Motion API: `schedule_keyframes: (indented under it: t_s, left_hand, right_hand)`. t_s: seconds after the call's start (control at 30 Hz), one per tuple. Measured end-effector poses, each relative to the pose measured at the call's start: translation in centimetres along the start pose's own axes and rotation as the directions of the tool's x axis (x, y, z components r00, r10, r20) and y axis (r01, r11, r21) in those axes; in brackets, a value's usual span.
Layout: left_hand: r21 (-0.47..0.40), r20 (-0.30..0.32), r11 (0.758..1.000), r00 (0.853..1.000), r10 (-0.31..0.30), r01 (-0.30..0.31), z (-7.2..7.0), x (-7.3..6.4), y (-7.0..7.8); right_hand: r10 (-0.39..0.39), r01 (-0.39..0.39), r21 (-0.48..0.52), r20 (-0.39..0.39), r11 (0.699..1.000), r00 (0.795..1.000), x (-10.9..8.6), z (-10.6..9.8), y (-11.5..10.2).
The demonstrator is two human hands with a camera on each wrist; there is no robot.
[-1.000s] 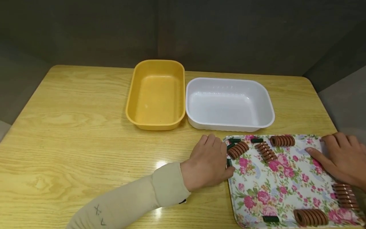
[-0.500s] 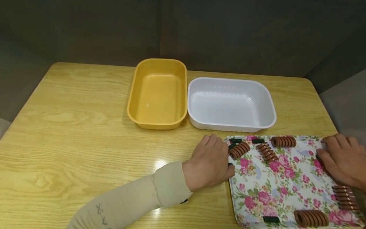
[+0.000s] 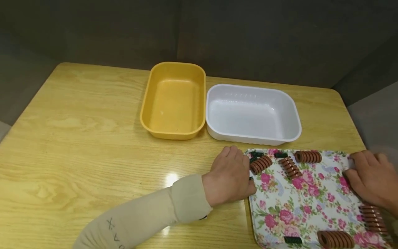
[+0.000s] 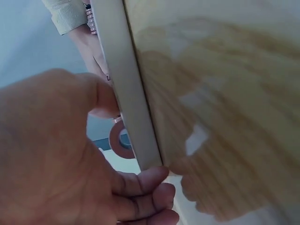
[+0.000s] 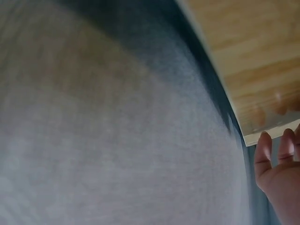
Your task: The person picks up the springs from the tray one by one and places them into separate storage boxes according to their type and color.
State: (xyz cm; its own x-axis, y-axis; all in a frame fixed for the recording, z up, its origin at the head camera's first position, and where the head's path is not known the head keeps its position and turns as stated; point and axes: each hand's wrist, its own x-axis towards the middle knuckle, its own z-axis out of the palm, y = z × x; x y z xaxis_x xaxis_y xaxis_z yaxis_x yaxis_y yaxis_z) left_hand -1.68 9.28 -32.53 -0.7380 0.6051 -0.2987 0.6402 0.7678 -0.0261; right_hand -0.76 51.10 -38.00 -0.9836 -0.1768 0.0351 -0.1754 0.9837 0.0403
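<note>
A floral tray [image 3: 280, 193] lies at the right front of the table. My left hand [image 3: 231, 176] grips its left side; in the left wrist view the thumb [image 4: 103, 96] is inside the rim and the fingertips are at the outer side. At the opposite side, my right hand [image 3: 371, 180] holds the right rim, its thumb over the edge. Several brown coil springs [image 3: 308, 156] lie on the tray, one near the front [image 3: 335, 239] and another beside my right wrist [image 3: 373, 219]. Small dark green springs [image 3: 293, 240] lie among them, some partly hidden by my left hand.
Behind the tray stands a white plastic basin [image 3: 253, 114], its long side facing me. A yellow basin [image 3: 174, 103] stands close against its left. Wood-grain table [image 3: 77, 138] stretches to the left, and a dark panel [image 3: 248, 41] rises behind it.
My right thumb has drawn back from over the tray toward its right rim. The head view has shifted slightly; the left hand keeps its hold and the springs lie as before.
</note>
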Motion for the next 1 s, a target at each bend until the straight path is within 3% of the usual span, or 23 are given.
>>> schedule_keyframes:
  t_s: [0.17, 0.47, 1.0]
  left_hand:
    - [0.031, 0.058, 1.000, 0.998, -0.009, 0.007, -0.46, 0.34, 0.53]
    - [0.072, 0.074, 0.997, 0.997, -0.028, 0.023, -0.75, 0.63, 0.85]
    - [-0.064, 0.093, 0.994, 0.993, -0.078, 0.084, -0.48, 0.90, 0.76]
  right_hand:
    - [-0.013, 0.013, 0.011, -0.013, 1.000, 1.000, -0.39, 0.07, 0.27]
    - [-0.067, 0.068, 0.022, -0.031, 0.997, 0.997, -0.35, -0.37, 0.29]
    - [-0.072, 0.071, 0.025, 0.007, 0.997, 0.997, -0.22, -0.39, 0.14]
